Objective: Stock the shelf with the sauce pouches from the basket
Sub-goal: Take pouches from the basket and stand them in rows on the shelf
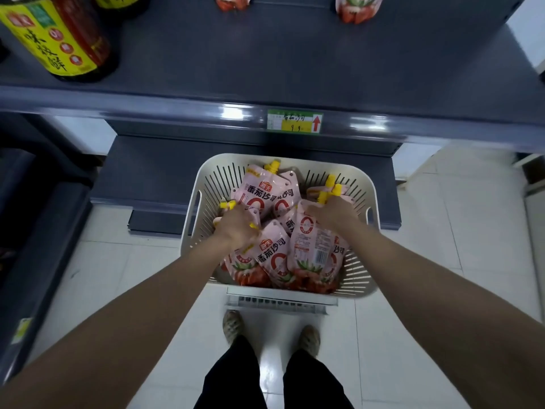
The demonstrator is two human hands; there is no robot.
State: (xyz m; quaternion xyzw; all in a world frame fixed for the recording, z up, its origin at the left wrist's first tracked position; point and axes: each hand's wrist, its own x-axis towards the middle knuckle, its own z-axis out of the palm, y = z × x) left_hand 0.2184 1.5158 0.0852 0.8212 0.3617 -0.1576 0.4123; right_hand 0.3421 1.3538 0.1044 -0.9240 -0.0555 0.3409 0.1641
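A white slotted basket (361, 190) stands on the floor below the shelf, filled with several pink sauce pouches (272, 252) with yellow caps. My left hand (236, 224) is down in the basket's left side, closed on the tops of pouches near their yellow caps. My right hand (333, 212) is in the right side, closed on the spout ends of pouches, one of which (312, 246) hangs below it. On the dark grey shelf (265, 63) above, two pouches (358, 8) stand at the back.
A large dark sauce bottle with a yellow label (59, 36) stands on the shelf's left. A price tag (295, 121) sits on the shelf's front rail. A lower shelf (153, 172) juts out behind the basket. My feet (233, 326) are on white floor tiles.
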